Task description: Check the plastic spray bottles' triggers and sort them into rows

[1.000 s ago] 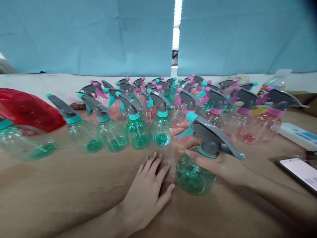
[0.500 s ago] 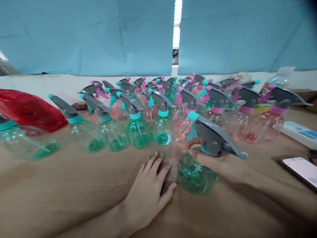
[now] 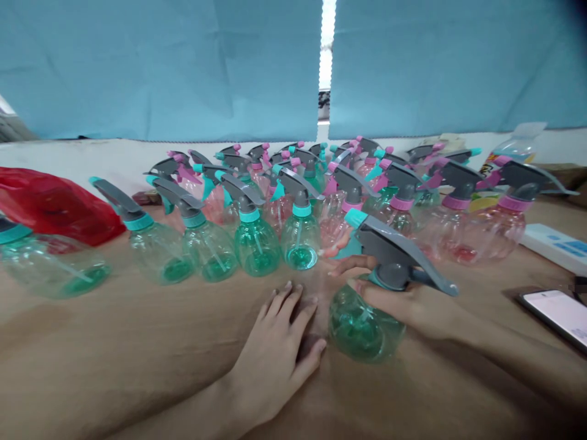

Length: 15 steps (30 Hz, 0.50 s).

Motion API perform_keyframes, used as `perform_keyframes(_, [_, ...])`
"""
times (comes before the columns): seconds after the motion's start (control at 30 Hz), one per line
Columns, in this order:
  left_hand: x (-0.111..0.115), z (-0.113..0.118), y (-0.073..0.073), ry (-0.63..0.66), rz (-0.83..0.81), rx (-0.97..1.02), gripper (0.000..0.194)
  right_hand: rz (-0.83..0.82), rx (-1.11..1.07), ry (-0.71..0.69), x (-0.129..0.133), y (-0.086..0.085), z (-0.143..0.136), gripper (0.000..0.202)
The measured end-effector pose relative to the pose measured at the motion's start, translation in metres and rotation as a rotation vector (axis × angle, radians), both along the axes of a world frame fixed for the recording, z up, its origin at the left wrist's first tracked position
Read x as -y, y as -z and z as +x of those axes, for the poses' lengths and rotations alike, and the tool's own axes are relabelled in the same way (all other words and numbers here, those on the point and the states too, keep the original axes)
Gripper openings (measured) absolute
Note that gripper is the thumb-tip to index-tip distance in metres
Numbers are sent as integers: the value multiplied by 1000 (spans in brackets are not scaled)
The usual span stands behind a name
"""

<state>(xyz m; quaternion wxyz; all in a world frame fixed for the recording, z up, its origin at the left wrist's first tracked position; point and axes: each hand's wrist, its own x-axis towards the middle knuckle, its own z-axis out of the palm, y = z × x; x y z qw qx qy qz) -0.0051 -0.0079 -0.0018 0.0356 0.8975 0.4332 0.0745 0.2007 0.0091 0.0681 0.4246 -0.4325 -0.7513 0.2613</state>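
The table (image 3: pixel 160 342) bears a crowd of spray bottles (image 3: pixel 257 250) standing close together toward its far edge, and that crowding looks like the main hazard: if the arm swung toward that edge, the front row could be struck, and one tipping bottle might take its neighbours along. The green bottle (image 3: pixel 355 324), nearer than that row and leaning a little toward the table's right edge, could also slip or twist, because it is gripped only at its narrow neck; whether its base touches the table cannot be told. The right hand (image 3: pixel 413 305) grasps that neck from the right side, so the rounded body lies below and to the left of the hand, while the spray head rises above the thumb. The left hand (image 3: pixel 275 357) holds nothing, palm down and fingers spread, its thumb just beside the bottle but apart. The phone (image 3: pixel 557 315) lies toward the right edge, beyond the gripping hand. An accidental squeeze of the trigger (image 3: pixel 349 246) might send spray leftward, though whether there is liquid inside is unclear.
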Motion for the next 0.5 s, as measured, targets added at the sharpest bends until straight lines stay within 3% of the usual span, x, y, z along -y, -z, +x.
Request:
perform_keyframes(0.23, [1, 0, 0, 4, 13, 9, 49, -154, -84, -15, 0, 5, -2, 19])
perform_keyframes(0.5, [1, -1, -1, 9, 21, 28, 49, -128, -126, 42, -2, 16, -2, 19])
